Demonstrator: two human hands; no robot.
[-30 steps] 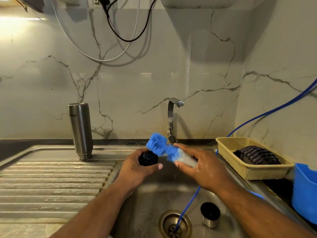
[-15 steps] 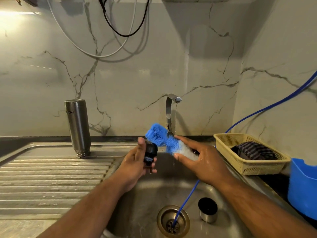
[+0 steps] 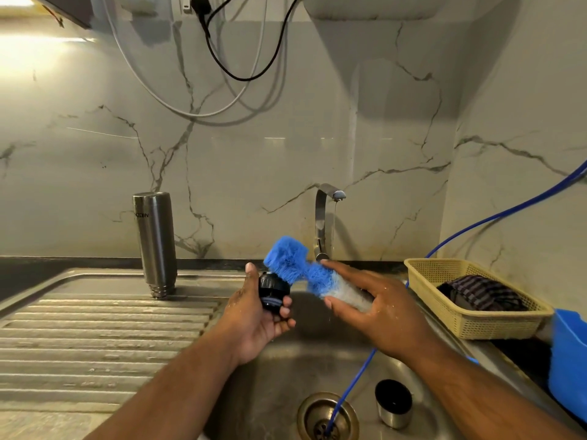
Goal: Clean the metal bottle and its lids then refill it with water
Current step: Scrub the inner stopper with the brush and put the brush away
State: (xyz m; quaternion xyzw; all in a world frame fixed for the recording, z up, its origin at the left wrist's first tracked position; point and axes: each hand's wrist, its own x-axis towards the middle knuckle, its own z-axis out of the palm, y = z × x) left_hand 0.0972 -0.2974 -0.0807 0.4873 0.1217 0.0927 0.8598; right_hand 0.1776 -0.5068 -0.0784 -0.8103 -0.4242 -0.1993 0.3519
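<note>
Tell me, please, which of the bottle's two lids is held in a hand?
The black stopper lid, gripped in the left hand next to the blue brush. The other, the steel cup lid, sits loose in the sink beside the drain.

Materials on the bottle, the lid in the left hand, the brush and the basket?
The bottle: looks like brushed stainless steel; grey satin sheen, soft vertical highlights.
The lid held in the left hand: probably moulded black plastic, glossy, ribbed.
The brush in the right hand: blue synthetic bristles, apparently; fluffy, wet.
The basket: pale yellow plastic, judging by its perforated moulded walls.
</note>
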